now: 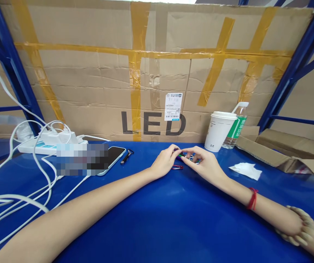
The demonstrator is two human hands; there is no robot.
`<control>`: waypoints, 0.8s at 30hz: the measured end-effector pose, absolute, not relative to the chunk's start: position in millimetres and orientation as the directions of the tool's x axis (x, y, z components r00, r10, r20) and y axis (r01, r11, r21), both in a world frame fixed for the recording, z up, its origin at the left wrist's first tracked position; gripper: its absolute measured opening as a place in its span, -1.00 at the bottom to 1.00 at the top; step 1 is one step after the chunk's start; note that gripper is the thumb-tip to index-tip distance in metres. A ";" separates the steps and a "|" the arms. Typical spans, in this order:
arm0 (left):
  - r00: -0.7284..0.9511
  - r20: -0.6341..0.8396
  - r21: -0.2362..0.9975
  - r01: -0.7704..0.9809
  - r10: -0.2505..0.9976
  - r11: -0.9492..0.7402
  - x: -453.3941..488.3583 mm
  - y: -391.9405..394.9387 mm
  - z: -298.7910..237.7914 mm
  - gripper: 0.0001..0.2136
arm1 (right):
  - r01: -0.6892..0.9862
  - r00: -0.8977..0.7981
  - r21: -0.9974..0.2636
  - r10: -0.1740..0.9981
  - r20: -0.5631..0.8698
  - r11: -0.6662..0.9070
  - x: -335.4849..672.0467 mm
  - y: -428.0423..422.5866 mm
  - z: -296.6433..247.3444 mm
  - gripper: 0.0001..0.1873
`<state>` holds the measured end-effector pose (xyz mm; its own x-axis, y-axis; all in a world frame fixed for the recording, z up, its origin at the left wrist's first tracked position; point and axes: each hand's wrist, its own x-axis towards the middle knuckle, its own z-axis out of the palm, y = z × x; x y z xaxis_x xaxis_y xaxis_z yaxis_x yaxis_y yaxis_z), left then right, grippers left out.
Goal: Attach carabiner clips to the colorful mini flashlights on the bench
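Observation:
My left hand (165, 160) and my right hand (205, 165) meet over the far middle of the blue tabletop. Both have their fingers bent and pinched together at the tips. Between the fingertips is a small, dark and green thing, mostly hidden, whose kind I cannot make out. Just below the fingertips lies a small red carabiner-like clip (177, 167). Several small shiny metallic pieces (194, 157) show partly behind my right fingers. Farther left, a short black rod with a metal clip (126, 157) lies on the table.
A phone (112, 157) lies left, beside a white power strip (36, 147) with plugs and looping white cables (38, 157). To the right stand a white paper cup (217, 131), a green-labelled bottle (236, 128), a crumpled tissue (246, 170) and an open carton (274, 146). A large cardboard box (91, 91) walls the back.

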<state>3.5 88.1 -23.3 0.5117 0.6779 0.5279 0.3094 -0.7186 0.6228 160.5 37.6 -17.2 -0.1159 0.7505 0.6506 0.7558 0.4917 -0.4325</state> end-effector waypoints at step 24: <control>0.283 0.526 0.641 0.488 0.802 -0.593 4.1 94.8 -23.9 -0.85 | 0.608 -0.597 -0.189 0.601 0.531 0.771 154.7 36.6 -17.9 -0.82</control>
